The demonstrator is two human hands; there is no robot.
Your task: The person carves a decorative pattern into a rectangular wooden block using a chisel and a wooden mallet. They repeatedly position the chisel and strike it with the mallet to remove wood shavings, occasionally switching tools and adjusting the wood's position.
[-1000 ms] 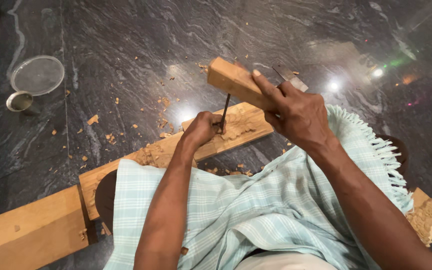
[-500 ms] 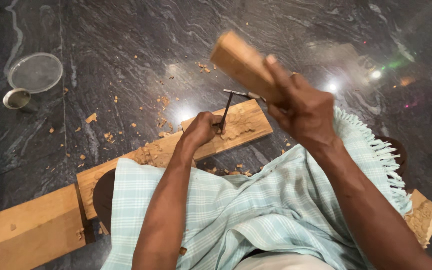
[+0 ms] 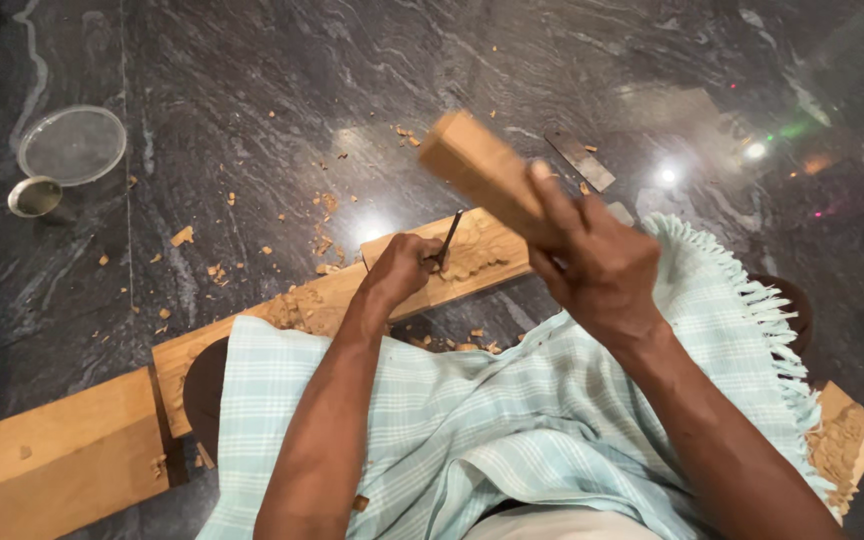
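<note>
My left hand grips a thin metal chisel whose tip rests on the carved end of a long wooden plank lying across my lap. My right hand holds a wooden mallet block, raised above and right of the chisel's top, tilted up to the left. A carved patch with loose shavings shows near the chisel tip. A light checked cloth covers my legs and hides the middle of the plank.
Dark polished stone floor strewn with wood chips. A clear round lid and a small metal cup lie at far left. A flat metal blade lies beyond the mallet. Another wooden board sits lower left.
My right hand has lifted the mallet block up off the chisel and swung it higher and leftward. The left hand and chisel have stayed on the plank.
</note>
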